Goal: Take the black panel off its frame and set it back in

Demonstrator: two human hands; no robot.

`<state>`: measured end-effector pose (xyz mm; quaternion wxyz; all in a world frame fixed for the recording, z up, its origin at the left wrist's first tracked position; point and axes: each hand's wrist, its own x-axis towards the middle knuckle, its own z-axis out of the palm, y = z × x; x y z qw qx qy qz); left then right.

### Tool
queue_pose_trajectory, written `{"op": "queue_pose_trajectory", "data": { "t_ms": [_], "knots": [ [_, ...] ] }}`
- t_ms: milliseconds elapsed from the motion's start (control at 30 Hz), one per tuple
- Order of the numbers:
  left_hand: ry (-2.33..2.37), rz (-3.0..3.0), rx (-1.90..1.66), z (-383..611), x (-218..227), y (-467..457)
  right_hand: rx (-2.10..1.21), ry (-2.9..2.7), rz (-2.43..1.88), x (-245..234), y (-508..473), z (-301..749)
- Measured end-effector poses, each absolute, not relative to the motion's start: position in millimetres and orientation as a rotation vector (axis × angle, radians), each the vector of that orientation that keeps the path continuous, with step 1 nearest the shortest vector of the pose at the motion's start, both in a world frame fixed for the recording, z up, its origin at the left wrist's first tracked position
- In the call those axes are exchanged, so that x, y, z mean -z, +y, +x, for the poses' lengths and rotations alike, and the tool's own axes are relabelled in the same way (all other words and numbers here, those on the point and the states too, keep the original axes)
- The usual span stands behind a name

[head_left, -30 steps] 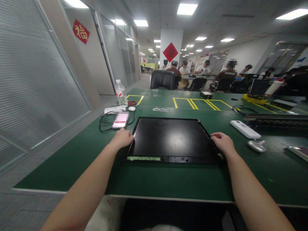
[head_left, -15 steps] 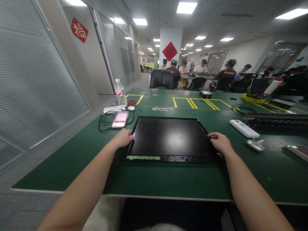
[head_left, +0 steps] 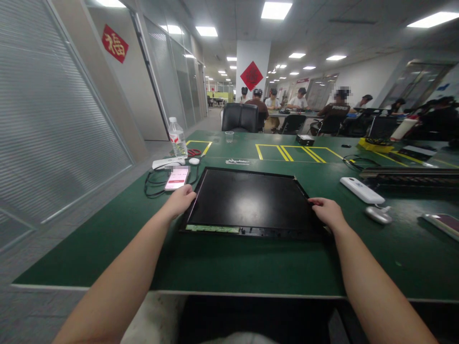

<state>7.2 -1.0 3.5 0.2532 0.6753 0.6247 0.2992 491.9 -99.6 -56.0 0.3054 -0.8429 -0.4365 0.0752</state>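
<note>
A black flat display panel (head_left: 247, 200) is in front of me at the middle of the green table, its left side tilted slightly up. Along its near edge runs a green circuit strip (head_left: 212, 229). My left hand (head_left: 182, 198) grips the panel's left edge, fingers closed, some of them hidden beneath it. At the right edge, my right hand (head_left: 327, 210) pinches the frame between thumb and fingers. A lit phone (head_left: 177, 178) lies just beyond my left hand.
Back left stand a water bottle (head_left: 178, 137) and red-handled scissors (head_left: 194, 153). A plastic cup (head_left: 229, 137) is farther back. To the right lie a white power bank (head_left: 362, 190), a silver mouse-shaped device (head_left: 378, 214) and a long black part (head_left: 412, 181). People sit at tables beyond.
The panel's left and far side has risen a little, tilting it. My left hand has moved up with its edge; my right hand stays on the right edge.
</note>
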Motion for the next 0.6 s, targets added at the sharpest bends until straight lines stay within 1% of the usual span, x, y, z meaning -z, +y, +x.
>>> {"op": "queue_pose_trajectory", "data": {
  "t_ms": [200, 600],
  "knots": [
    [1.626, 1.581, -0.959, 11.6, -4.2, -3.4, -0.182, -1.173, -2.265, 54.9, -99.8, 490.6],
    [1.488, 1.142, -1.026, 19.2, -2.6, -4.3, -0.159, -1.177, -2.24, 57.6, -101.3, 488.3]
  ]
}}
